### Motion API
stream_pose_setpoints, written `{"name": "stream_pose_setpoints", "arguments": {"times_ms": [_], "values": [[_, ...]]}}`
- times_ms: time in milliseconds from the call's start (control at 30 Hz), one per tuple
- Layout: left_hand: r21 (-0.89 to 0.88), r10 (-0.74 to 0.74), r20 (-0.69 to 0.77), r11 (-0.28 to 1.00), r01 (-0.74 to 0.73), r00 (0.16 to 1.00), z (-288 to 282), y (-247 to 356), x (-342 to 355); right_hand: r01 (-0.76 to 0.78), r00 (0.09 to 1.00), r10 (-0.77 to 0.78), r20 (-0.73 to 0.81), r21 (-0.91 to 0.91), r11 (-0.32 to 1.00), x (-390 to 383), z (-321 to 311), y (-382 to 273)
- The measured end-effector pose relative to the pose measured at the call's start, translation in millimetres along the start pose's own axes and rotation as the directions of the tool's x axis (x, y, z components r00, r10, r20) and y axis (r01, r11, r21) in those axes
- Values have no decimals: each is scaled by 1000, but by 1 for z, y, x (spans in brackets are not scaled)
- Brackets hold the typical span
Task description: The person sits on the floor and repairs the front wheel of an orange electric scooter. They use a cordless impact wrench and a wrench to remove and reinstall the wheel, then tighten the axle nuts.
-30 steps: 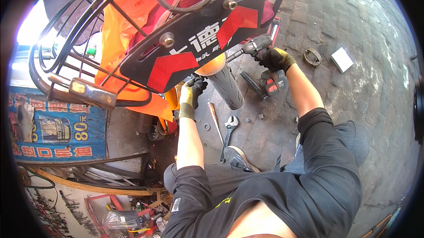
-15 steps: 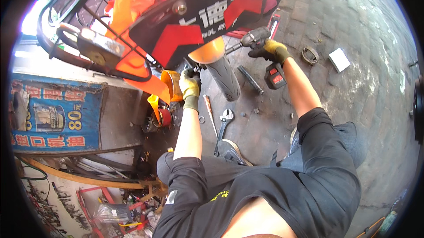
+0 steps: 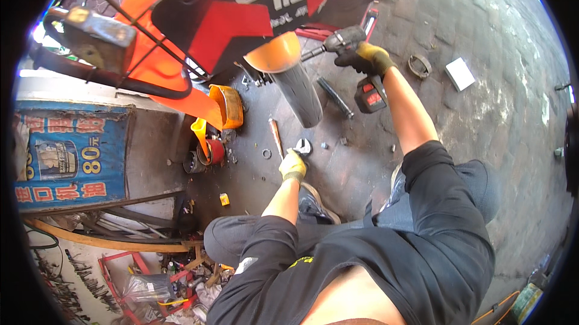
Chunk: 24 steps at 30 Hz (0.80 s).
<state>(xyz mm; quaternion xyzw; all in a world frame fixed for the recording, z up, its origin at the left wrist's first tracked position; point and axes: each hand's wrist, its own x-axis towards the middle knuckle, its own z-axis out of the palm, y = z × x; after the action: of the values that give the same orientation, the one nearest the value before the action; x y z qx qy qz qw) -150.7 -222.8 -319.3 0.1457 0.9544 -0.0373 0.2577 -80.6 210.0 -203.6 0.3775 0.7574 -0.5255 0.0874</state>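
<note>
Right hand [image 3: 366, 59] around impact wrench [image 3: 345, 38] — left hand [image 3: 293, 165] at adjustable wrench [image 3: 304, 146], grip unclear

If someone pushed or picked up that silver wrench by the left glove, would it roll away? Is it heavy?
The wrench would probably feel heavy for its size, since its head looks like metal. It likely wouldn't roll, because that head is wide and not round. It should stay stiff, though the left hand covers much of the handle.
</note>
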Motion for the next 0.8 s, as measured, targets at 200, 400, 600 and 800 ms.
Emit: {"name": "stream_pose_setpoints", "arguments": {"times_ms": [200,400,600,800], "values": [[-105,-21,-24,994,19,999,9,-11,8,-18,1000,18,2,28,999,-1,1,-1],[-526,-51,-334,838,-141,941,-83,-17,40,7,1000,-6,-19,53,999,-4,-2,-4],[-841,128,-100,519,-152,987,-205,-13,25,-1,1000,3,-26,54,999,-5,-4,-8],[-408,166,-63,896,-177,984,-259,17,-8,49,998,-42,-49,142,989,-11,-3,-8]]}}
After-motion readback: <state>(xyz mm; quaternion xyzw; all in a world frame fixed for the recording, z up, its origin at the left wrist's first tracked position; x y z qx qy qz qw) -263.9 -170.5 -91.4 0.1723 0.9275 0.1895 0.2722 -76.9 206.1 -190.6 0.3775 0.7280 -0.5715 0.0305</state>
